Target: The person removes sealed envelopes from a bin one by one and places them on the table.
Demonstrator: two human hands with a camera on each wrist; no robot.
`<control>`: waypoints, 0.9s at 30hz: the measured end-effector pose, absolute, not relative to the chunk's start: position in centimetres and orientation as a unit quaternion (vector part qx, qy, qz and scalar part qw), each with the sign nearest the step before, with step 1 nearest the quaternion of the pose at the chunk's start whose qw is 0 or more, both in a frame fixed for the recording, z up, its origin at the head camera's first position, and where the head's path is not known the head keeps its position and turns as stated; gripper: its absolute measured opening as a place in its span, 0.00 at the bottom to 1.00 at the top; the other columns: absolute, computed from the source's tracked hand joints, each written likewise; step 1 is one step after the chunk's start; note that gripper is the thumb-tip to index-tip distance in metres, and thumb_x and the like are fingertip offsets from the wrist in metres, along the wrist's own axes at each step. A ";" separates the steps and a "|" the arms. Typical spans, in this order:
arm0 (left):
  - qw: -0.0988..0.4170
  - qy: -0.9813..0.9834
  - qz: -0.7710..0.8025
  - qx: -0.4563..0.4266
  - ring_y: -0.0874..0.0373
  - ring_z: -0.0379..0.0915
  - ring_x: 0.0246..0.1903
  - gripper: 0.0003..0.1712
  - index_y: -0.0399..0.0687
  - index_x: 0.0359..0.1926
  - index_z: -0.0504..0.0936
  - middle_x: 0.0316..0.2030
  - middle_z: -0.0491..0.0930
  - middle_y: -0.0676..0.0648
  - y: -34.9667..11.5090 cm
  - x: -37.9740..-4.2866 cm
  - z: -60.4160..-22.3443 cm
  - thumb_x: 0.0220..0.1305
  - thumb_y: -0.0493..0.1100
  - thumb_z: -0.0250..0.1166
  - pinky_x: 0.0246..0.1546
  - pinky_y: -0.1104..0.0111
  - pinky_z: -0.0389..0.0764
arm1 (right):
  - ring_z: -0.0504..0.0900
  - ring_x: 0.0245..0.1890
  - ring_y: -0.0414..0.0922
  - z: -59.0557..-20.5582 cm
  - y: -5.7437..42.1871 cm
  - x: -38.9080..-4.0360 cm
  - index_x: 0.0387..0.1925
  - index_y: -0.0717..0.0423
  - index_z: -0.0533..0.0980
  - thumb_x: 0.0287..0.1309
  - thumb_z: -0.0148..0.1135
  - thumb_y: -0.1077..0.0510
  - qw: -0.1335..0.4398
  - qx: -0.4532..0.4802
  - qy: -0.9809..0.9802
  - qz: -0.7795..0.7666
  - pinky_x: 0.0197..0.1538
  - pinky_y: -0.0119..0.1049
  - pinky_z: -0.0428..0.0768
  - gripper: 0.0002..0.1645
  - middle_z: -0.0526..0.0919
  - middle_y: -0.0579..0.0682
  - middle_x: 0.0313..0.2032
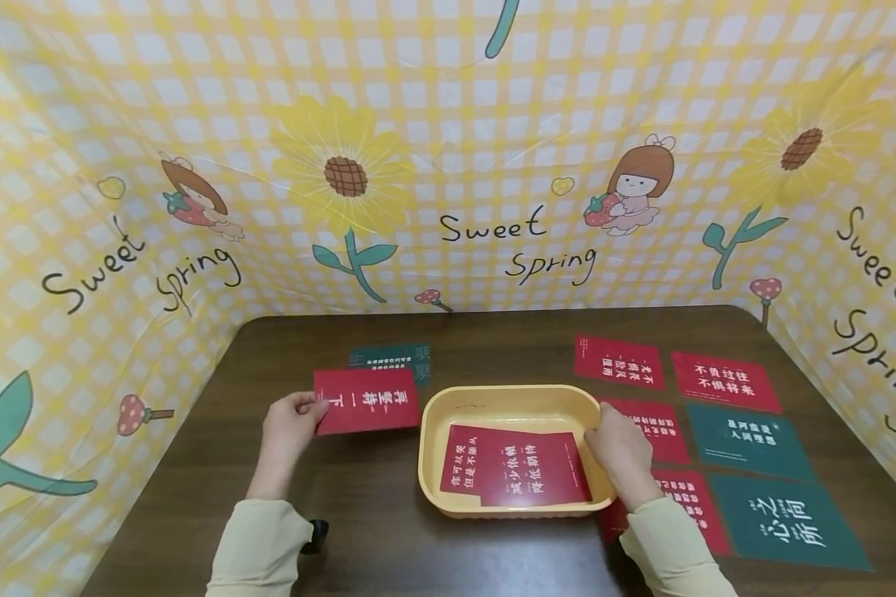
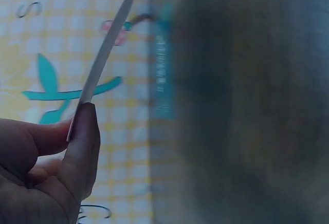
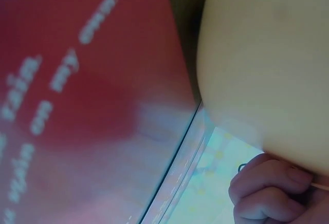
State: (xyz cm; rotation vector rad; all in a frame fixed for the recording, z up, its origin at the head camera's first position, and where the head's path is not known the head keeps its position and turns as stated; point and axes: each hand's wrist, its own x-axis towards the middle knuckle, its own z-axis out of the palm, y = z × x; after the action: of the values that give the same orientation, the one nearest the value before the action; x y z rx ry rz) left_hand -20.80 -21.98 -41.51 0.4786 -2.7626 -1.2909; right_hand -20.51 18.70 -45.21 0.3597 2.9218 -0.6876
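Note:
My left hand (image 1: 293, 424) pinches a red card (image 1: 366, 401) with white characters by its left edge. In the left wrist view that card (image 2: 105, 54) appears nearly edge-on between thumb and fingers. The held card overlaps a green card (image 1: 390, 358) in the head view. My right hand (image 1: 621, 444) grips the right rim of a yellow plastic basin (image 1: 515, 396). Two overlapping red cards (image 1: 523, 473) lie inside the basin. From the right wrist, curled fingers (image 3: 267, 185) show against the pale basin wall (image 3: 262, 54), beside a large red card (image 3: 103, 54) with white lettering.
Right of the basin, several red cards (image 1: 724, 381) and green cards (image 1: 772, 518) lie in rows on the dark wooden table (image 1: 373, 539). Some red ones are partly hidden by my right hand and the basin. A yellow checked cloth (image 1: 448, 149) hangs around the table's far edge and sides.

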 end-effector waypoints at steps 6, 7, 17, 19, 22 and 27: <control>-0.011 -0.907 -0.394 0.147 0.47 0.78 0.35 0.20 0.23 0.49 0.76 0.41 0.80 0.28 -21.5 -20.9 -43.9 0.64 0.39 0.59 0.29 0.71 0.73 | 0.79 0.34 0.53 -45.3 18.7 -20.5 0.56 0.68 0.70 0.53 0.56 0.59 0.056 0.116 0.965 -0.230 0.32 0.49 0.77 0.28 0.80 0.67 0.46; -0.012 -0.909 -0.389 0.147 0.45 0.78 0.36 0.20 0.24 0.49 0.76 0.41 0.81 0.28 -21.4 -20.9 -44.2 0.64 0.40 0.60 0.31 0.68 0.75 | 0.79 0.33 0.53 -45.3 18.7 -20.5 0.56 0.68 0.70 0.53 0.56 0.59 0.055 0.116 0.965 -0.230 0.31 0.49 0.76 0.28 0.80 0.67 0.46; -0.001 -0.930 -0.332 0.159 0.39 0.77 0.40 0.19 0.24 0.45 0.79 0.42 0.82 0.29 -20.1 -21.2 -45.4 0.62 0.40 0.59 0.44 0.52 0.78 | 0.78 0.32 0.53 -45.2 18.7 -20.5 0.52 0.67 0.71 0.52 0.56 0.60 0.049 0.116 0.965 -0.231 0.30 0.49 0.75 0.25 0.81 0.66 0.42; -0.006 -0.933 -0.323 0.162 0.38 0.77 0.41 0.19 0.24 0.45 0.78 0.43 0.81 0.28 -20.0 -21.3 -45.6 0.63 0.40 0.59 0.45 0.51 0.78 | 0.78 0.31 0.53 -45.1 18.7 -20.4 0.51 0.67 0.72 0.52 0.56 0.60 0.047 0.115 0.965 -0.230 0.30 0.49 0.75 0.24 0.81 0.66 0.41; -0.012 -0.940 -0.303 0.158 0.37 0.77 0.41 0.19 0.24 0.45 0.78 0.44 0.80 0.28 -20.0 -21.4 -45.9 0.63 0.40 0.59 0.45 0.50 0.78 | 0.77 0.30 0.52 -45.1 18.7 -20.4 0.50 0.68 0.72 0.52 0.56 0.60 0.045 0.116 0.965 -0.230 0.29 0.48 0.75 0.24 0.82 0.65 0.40; -0.022 -0.945 -0.286 0.158 0.36 0.77 0.42 0.19 0.23 0.47 0.77 0.45 0.79 0.27 -19.9 -21.5 -46.5 0.63 0.39 0.59 0.46 0.50 0.78 | 0.77 0.30 0.52 -45.2 18.7 -20.4 0.51 0.67 0.72 0.52 0.56 0.60 0.046 0.118 0.965 -0.229 0.29 0.48 0.75 0.24 0.82 0.65 0.40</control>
State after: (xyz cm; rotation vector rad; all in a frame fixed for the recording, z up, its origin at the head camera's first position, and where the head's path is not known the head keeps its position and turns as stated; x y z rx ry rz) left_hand -21.52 -19.93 -46.47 0.5044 -3.0115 -0.9101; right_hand -20.45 18.74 -45.20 0.3603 2.9453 -0.6994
